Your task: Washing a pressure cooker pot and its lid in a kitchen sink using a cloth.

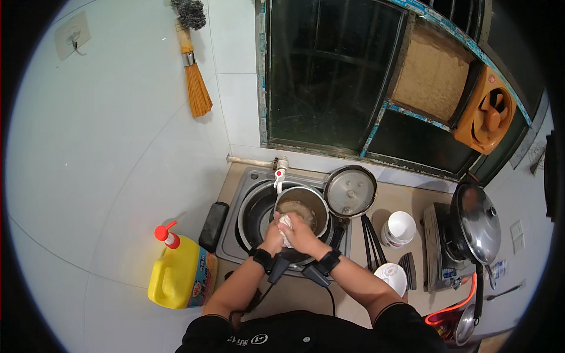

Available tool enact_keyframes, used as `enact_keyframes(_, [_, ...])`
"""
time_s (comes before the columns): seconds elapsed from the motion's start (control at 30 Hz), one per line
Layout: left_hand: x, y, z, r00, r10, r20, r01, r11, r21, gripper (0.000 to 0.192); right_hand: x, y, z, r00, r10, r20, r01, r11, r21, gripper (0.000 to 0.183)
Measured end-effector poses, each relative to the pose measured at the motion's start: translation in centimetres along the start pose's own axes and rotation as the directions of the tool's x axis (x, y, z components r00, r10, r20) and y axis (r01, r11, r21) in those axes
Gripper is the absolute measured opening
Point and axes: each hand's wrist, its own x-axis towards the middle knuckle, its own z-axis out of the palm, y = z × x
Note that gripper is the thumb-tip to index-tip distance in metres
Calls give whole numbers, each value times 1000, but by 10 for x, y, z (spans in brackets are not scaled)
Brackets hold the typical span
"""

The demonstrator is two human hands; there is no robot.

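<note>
Both my hands are closed around a wet-looking whitish cloth [286, 230], bunched up between them. My left hand [273, 238] grips it from the left, and my right hand [303, 236] presses against it from the right. Beneath and just beyond them is a metal pot [324, 203] with some cloudy liquid inside. That pot rests in a larger metal basin [245, 212] set in the stainless steel sink [229, 247]. A white tap with a red dot [279, 174] points down over the pot's rim. The cloth's lower side is partly hidden by my fingers.
A round pressure-cooker lid [351, 191] leans at the sink's right back corner. Black chopsticks [373, 242], stacked white cups [399, 228] and a white bowl [392, 278] stand to the right, before a gas stove [435, 247] with a lidded wok [474, 225]. On the left is a yellow detergent jug [178, 273].
</note>
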Motion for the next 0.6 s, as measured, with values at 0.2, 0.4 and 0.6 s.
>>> enact_keyframes(0.2, [-11, 2, 13, 985, 58, 160, -70, 995, 68, 43, 12, 41, -4, 997, 73, -17, -73, 996, -44, 28])
enact_keyframes(0.4, [-19, 8, 9, 968, -40, 247, -23, 969, 245, 31, -3, 25, -10, 995, -100, -15, 99, 992, -79, 24])
enact_keyframes(0.6, [-11, 19, -6, 951, -38, 307, -56, 955, 292, 25, 5, 30, -21, 964, 244, 106, -264, 923, 281, 34])
